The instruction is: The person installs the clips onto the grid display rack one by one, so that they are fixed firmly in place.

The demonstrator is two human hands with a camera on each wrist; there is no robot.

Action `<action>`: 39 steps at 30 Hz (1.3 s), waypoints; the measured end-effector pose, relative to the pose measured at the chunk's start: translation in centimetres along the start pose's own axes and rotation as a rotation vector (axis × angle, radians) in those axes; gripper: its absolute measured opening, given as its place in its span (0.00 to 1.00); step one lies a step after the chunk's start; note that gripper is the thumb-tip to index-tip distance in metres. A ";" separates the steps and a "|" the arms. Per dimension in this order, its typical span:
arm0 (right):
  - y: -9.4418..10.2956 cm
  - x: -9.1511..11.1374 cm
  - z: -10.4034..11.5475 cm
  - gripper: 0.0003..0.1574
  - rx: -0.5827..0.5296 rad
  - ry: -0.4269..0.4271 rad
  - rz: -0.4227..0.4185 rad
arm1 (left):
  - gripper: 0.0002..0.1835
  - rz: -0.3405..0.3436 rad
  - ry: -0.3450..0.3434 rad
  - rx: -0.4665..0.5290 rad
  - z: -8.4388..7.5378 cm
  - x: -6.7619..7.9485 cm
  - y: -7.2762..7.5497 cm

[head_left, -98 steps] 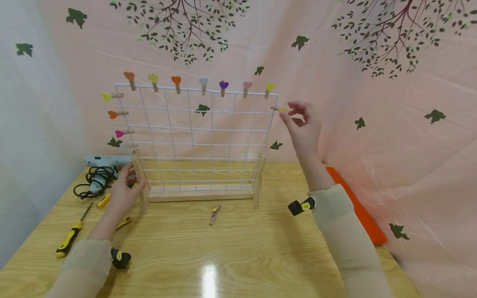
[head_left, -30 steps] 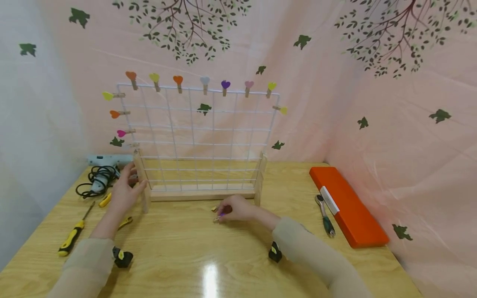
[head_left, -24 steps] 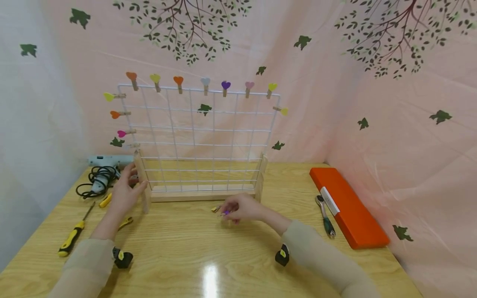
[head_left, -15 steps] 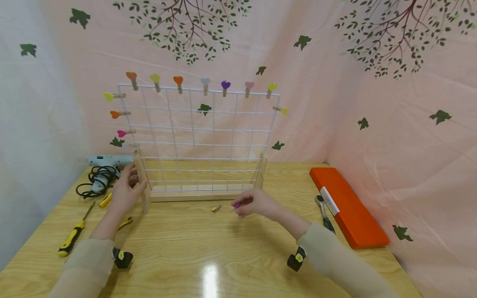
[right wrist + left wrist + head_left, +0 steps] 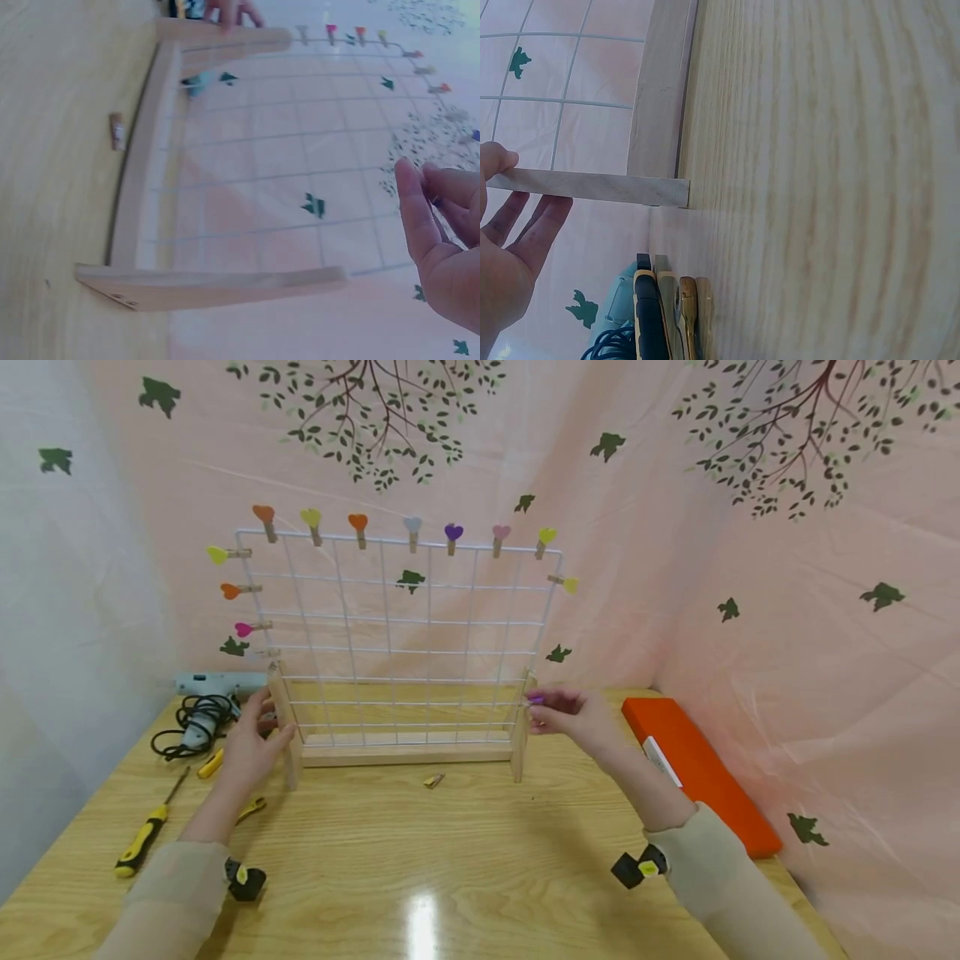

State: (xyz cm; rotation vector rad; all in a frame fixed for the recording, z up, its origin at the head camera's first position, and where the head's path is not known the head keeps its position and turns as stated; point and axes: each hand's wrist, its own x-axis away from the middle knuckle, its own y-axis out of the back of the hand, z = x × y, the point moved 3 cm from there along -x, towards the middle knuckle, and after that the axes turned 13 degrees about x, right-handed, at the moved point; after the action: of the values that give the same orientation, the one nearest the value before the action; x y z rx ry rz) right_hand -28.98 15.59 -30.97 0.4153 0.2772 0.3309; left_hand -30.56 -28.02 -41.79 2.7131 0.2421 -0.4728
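A white wire grid stands upright in a wooden stand (image 5: 405, 754), with mini clothespins bearing coloured hearts along its top and sides. At the stand's left upright (image 5: 592, 185), my left hand (image 5: 251, 747) holds the wood between thumb and fingers. My right hand (image 5: 585, 722) pinches a mini clothespin (image 5: 536, 700) with a purple heart, beside the top of the right upright (image 5: 225, 289). On that side of the grid, one clothespin with a yellow heart (image 5: 571, 585) is clipped near the upper corner. Another small clothespin (image 5: 433, 781) lies on the table in front of the stand.
Behind my left hand lies a pale blue glue gun (image 5: 217, 683) with a coiled black cable (image 5: 191, 745). A yellow-black screwdriver (image 5: 142, 842) and other yellow-handled tools are nearby. An orange-red box (image 5: 712, 789) sits at the right, partly behind my right forearm.
My right hand left the yellow-heart clothespin on the grid's right side, picked the purple-heart one off the table, and carried it up and right to the right upright. My left hand stayed put.
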 end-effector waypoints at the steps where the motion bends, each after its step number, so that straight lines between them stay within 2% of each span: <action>1: 0.5 0.1 0.4 0.21 -0.020 0.023 -0.033 | 0.35 -0.001 -0.001 0.001 0.0 0.0 0.0; 6: 2.8 0.2 1.6 0.18 -0.028 0.153 -0.204 | 0.35 -0.004 -0.008 0.000 0.0 0.0 0.0; 10: 4.0 -0.2 2.2 0.23 0.005 0.229 -0.357 | 0.35 0.000 -0.007 0.001 0.0 0.0 0.0; 14: 4.8 -1.1 2.5 0.23 0.087 0.247 -0.486 | 0.35 -0.001 -0.005 -0.005 -0.1 0.0 0.0; 18: 5.4 -2.3 2.4 0.18 0.185 0.195 -0.567 | 0.35 -0.005 -0.006 -0.014 -0.1 0.0 0.1; 25: 5.8 -3.8 3.3 0.11 0.246 0.153 -0.634 | 0.35 0.008 -0.004 -0.006 -0.1 0.0 0.0; 32: 5.2 -4.1 5.3 0.09 0.279 0.185 -0.618 | 0.35 0.006 -0.019 -0.010 -0.2 0.1 0.0; 39: 4.8 -4.9 5.6 0.10 0.291 0.175 -0.598 | 0.35 0.004 -0.027 -0.013 -0.1 0.1 0.0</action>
State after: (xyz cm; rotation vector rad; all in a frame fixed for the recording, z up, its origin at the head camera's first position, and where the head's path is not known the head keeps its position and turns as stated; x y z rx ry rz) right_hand -32.80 16.03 -23.03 0.5680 0.6065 -0.2660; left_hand -30.46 -28.00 -41.77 2.6927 0.2315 -0.5044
